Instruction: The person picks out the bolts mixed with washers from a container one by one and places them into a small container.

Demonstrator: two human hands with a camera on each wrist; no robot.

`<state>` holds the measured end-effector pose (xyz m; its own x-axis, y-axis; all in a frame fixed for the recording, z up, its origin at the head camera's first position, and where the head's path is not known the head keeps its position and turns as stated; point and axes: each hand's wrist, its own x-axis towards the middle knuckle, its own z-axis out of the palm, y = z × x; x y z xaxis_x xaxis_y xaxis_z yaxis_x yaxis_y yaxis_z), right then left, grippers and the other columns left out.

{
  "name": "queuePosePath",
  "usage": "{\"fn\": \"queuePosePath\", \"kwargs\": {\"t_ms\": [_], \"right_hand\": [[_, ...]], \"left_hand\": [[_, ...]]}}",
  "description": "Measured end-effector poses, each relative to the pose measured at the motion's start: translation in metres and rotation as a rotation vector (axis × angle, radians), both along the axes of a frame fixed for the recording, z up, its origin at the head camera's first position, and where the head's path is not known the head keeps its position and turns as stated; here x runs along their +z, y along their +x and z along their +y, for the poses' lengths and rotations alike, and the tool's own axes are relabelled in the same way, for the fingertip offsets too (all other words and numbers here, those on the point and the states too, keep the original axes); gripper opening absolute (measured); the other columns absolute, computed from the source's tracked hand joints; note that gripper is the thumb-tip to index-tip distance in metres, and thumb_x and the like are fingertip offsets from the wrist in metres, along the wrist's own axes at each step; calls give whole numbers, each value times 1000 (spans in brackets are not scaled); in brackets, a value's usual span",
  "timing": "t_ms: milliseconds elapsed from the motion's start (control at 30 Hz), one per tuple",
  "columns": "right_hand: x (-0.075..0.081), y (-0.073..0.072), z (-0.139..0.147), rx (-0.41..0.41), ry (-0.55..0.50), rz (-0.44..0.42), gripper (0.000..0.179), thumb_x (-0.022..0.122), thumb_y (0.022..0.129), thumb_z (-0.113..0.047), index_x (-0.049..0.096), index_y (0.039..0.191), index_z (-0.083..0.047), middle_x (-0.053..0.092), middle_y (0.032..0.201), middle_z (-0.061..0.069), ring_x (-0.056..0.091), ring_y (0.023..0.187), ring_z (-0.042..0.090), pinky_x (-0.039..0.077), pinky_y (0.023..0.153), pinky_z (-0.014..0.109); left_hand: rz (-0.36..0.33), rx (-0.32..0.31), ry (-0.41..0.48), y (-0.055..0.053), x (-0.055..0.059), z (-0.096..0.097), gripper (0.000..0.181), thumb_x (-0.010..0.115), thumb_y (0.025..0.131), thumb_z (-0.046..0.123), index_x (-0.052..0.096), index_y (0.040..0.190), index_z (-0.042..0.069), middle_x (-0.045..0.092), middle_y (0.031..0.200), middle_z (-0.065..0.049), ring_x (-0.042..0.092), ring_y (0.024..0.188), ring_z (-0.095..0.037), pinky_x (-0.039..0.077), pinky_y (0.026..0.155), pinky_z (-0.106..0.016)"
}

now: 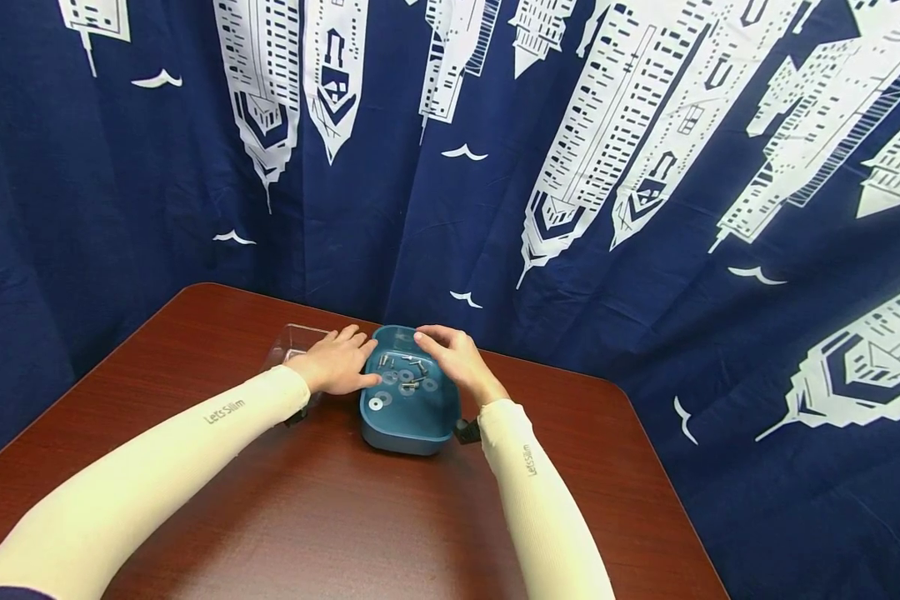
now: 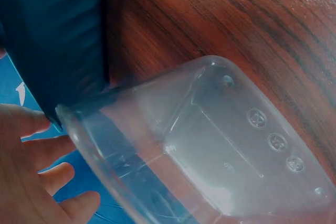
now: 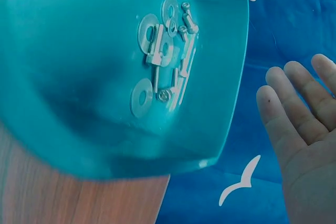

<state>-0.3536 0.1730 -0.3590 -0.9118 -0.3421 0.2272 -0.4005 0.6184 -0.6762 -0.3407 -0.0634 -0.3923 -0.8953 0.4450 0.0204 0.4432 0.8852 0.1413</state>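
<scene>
A blue plastic bin (image 1: 410, 421) stands on the table with several flat washers (image 3: 142, 98) and several metal screws (image 3: 155, 56) on its floor. My left hand (image 1: 336, 363) is at the bin's left rim, fingers spread and nothing in its grasp; whether it touches the rim I cannot tell. Beside that hand is a clear plastic container (image 2: 226, 150), partly hidden by it in the head view. Over the bin's right side is my right hand (image 1: 457, 362). In the right wrist view its fingers (image 3: 294, 103) extend loosely, apart from the bin wall, holding nothing.
The reddish-brown wooden table (image 1: 307, 517) ends just behind the bin. A dark blue curtain (image 1: 360, 242) with white building prints hangs behind the table and along its right side.
</scene>
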Motion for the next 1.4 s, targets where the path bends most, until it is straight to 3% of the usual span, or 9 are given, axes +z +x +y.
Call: {"fn": "queuePosePath", "kwargs": {"t_ms": [333,667,1033,1233,1400], "right_hand": [[-9,-7,-6,19,-42,-114,36,69,94,-24,70,125,-6,72,122,10,67,111,23,52,101,41],[-16,-16,-15,26,-19,-222,36,68,93,-11,68,127,-2,71,123,13,68,109,23,52,100,42],[-22,-19,-22,39,22,-274,31,67,89,2,69,120,4,71,117,23,70,100,22,55,96,39],[-30,-22,-26,20,39,-297,31,67,88,3,70,119,2,72,116,21,69,99,22,54,95,41],[-34,-23,-29,-1,71,-299,32,70,86,1,72,118,-1,73,113,18,69,96,20,54,89,36]], "left_hand": [[-6,-5,10,-1,-1,-1,84,58,95,55,37,154,0,40,155,-22,27,149,-41,23,120,-59],[-6,-11,4,-2,-2,-2,83,58,95,55,38,153,-1,40,154,-23,27,148,-42,24,119,-60],[-6,-16,14,-1,0,-3,84,58,95,56,38,153,-1,42,154,-19,28,148,-39,25,120,-57],[1,-11,4,-3,-3,-5,84,58,95,57,38,153,-1,43,153,-20,28,147,-39,26,119,-58],[0,-17,0,-4,-4,-5,85,57,95,57,37,153,-1,43,153,-21,27,148,-40,24,120,-57]]}}
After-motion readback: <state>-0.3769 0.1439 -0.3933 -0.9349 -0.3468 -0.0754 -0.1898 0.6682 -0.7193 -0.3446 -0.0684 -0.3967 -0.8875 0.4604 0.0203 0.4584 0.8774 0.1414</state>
